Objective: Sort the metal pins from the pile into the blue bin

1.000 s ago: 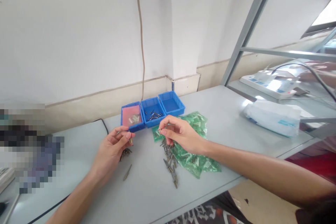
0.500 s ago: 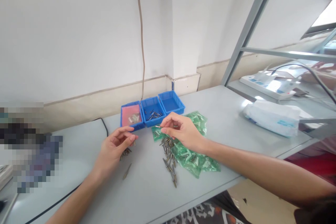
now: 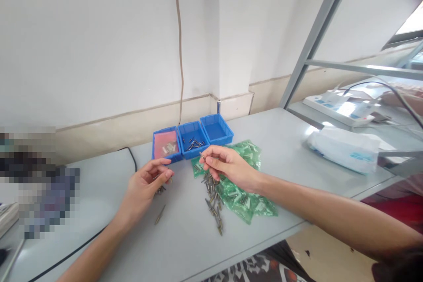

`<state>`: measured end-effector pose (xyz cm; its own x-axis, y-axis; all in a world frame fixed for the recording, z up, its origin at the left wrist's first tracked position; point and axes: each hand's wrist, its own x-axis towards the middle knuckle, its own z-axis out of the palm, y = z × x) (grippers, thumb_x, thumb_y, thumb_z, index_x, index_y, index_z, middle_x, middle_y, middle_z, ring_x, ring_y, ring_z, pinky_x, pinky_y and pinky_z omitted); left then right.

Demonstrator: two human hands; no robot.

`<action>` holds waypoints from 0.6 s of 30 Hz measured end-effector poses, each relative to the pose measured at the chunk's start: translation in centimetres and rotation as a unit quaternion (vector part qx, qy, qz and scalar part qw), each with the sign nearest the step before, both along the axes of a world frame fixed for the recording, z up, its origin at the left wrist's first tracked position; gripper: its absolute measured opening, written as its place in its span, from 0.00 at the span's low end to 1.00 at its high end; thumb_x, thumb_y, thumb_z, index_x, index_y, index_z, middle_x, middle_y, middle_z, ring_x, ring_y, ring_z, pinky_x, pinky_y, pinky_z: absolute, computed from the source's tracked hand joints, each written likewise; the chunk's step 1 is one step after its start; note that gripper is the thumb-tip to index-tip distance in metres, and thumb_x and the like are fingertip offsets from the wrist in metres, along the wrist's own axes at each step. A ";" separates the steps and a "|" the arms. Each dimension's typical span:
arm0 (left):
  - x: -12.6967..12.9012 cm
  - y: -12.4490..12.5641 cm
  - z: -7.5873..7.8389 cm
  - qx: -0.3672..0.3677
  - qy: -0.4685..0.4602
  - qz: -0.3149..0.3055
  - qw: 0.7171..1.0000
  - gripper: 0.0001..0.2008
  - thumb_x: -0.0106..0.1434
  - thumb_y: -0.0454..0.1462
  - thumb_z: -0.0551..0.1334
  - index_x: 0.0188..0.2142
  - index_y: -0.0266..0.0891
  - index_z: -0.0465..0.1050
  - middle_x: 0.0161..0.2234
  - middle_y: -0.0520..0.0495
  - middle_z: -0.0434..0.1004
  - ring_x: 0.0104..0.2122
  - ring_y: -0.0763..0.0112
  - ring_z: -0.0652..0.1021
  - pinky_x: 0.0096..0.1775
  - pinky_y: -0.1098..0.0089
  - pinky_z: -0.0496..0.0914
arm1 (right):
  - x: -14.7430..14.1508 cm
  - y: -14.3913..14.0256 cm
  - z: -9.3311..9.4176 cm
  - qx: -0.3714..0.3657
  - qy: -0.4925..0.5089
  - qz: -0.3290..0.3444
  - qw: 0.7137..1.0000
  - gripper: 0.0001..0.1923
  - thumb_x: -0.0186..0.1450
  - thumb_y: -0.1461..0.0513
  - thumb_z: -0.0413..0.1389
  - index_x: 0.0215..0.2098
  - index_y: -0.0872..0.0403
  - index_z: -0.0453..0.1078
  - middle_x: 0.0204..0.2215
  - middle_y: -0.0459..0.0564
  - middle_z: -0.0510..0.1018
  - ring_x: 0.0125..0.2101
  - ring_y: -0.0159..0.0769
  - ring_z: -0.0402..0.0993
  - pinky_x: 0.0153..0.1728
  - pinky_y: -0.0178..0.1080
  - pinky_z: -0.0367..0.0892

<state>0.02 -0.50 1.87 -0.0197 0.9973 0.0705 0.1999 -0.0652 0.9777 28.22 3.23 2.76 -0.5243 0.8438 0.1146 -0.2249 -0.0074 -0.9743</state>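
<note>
**Pin held at fingertips over the middle blue bin**

Right hand (image 3: 228, 167): thumb and first fingers pinched on one small metal pin (image 3: 201, 155), its tip sticking out to the left of the fingertips. The pin sits in the air just in front of the middle blue bin (image 3: 193, 139), above the near edge of the green plastic bags (image 3: 244, 185).

Left hand (image 3: 145, 185): fingers curled loosely over a small cluster of pins (image 3: 161, 190) on the counter (image 3: 280, 141), touching or nearly so. I cannot tell whether it grips any of them. A single longer pin (image 3: 160, 215) lies apart, nearer the body.

Handling judgement: the part is tiny and smooth, so a fingertip pinch near mid-length gives the best control; squeezing at the very end would likely let it pivot or flick away. Keeping the wrist low over the bin rim limits any bounce. The loose pile of pins (image 3: 213, 198) beside the right wrist could scatter if the forearm drags across it.

Appearance of the pin: short, slender, dull grey-brass metal, roughly cylindrical; finer detail is too small to read. Similar pieces lie in the middle bin. The left bin (image 3: 166, 145) holds a pinkish liner with a few pale parts; the right bin (image 3: 216, 129) looks bare inside.
</note>
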 end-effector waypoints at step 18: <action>-0.6 0.5 -0.5 -0.053 -0.060 0.033 0.996 0.27 0.56 0.51 0.80 0.51 0.43 0.82 0.34 0.50 0.80 0.31 0.71 0.77 0.34 0.75 0.71 | 0.1 0.0 0.2 0.003 0.007 0.000 1.000 0.17 0.70 0.49 0.67 0.43 0.54 0.74 0.36 0.47 0.79 0.24 0.27 0.68 0.27 0.34 0.67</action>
<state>-0.61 0.03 1.38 -0.0872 0.9953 -0.0418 0.0820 0.0490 0.9954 28.31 3.19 2.92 -0.5218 0.8435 0.1273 -0.2391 -0.0014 -0.9710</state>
